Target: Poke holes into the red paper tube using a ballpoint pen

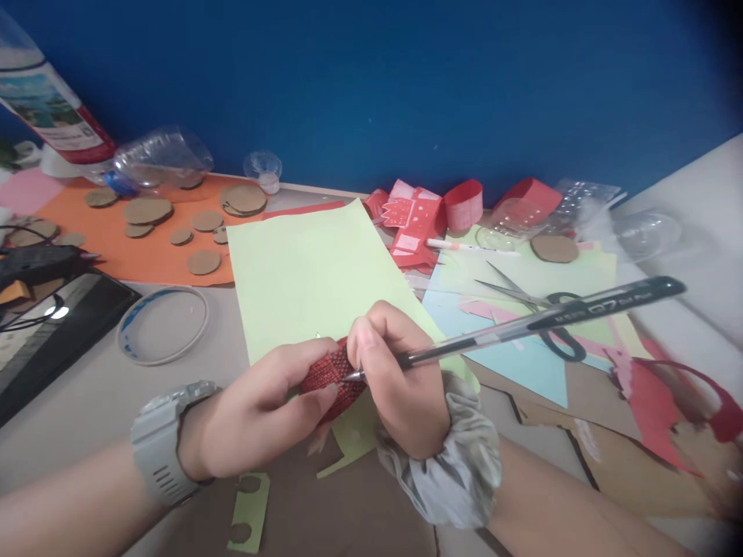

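Between the thumb and fingers of my left hand [267,402] is a small red piece with a dark crosshatched pattern [328,379]; its exact kind is unclear. My right hand [400,379] is closed around a black gel pen [499,333], whose tip rests at the red piece's surface. Both hands are over the near edge of a light green sheet of paper [302,271]. Below them lie a cut green paper scrap [354,441] and a green strip with round holes [255,510].
Left: cardboard discs [148,210] on orange paper [124,251], a clear plastic bottle [168,158], a tape ring [163,325], and a dark device [58,333]. Right: scissors [539,302], blue paper [522,363], red paper pieces [418,216]. A blue partition [371,85] stands behind.
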Available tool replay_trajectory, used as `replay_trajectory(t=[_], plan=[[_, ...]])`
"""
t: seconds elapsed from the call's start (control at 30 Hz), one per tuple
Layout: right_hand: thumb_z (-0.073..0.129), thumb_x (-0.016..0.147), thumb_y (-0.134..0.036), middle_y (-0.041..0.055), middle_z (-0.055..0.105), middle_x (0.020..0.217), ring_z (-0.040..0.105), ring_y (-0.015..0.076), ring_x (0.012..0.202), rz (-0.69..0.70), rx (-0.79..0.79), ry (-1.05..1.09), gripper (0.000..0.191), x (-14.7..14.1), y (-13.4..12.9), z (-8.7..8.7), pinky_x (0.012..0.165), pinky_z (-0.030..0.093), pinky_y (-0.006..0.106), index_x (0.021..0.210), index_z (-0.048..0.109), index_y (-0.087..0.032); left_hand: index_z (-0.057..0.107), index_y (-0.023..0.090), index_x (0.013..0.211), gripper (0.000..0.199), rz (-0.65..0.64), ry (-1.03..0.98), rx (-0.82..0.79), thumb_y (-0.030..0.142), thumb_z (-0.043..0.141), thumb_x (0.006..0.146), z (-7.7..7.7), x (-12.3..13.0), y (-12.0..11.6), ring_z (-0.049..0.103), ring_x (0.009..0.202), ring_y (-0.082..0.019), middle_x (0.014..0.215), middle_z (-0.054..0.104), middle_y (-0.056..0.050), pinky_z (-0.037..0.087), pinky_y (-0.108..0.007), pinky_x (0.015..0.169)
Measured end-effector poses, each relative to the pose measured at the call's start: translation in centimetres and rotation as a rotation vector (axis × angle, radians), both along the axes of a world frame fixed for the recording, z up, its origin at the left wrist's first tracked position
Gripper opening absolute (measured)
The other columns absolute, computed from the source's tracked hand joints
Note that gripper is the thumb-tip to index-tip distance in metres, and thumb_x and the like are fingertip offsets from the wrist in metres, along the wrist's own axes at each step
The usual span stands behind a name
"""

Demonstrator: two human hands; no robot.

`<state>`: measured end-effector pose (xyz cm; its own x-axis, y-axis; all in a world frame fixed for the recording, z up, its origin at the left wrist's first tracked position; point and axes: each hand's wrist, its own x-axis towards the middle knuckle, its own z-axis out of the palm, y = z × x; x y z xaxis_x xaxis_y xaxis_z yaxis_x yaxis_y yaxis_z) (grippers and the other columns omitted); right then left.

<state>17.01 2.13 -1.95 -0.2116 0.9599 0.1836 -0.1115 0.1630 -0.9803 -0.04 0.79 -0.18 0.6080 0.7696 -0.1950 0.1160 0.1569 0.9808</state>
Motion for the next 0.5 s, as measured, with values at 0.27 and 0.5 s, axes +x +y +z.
replay_trajectory(t=[0.27,0.5], plan=[[0.051,0.099,-0.023,-0.0060,0.034,0.061,0.033,0.0110,0.055,0.004,-0.008,-0.017,0.034,0.10,-0.02,-0.12,0.052,0.030,0.027,0.068,0.037,-0.023,0.051,0.020,0.085,0.014,-0.014,0.004,0.015,0.020,0.048,0.099,-0.29,-0.10,-0.01,0.052,0.062,-0.014,0.071,0.057,0.002,0.044,-0.025,0.060],[0.052,0.098,-0.025,-0.0060,0.034,0.060,0.032,0.0111,0.054,0.007,-0.029,-0.027,0.035,0.04,0.00,0.12,0.051,0.029,0.027,0.067,0.038,-0.023,0.053,0.019,0.088,0.014,-0.016,-0.004,0.026,0.020,0.046,0.101,-0.32,-0.17,-0.03,0.052,0.061,-0.014,0.071,0.058,0.003,0.045,-0.025,0.060]])
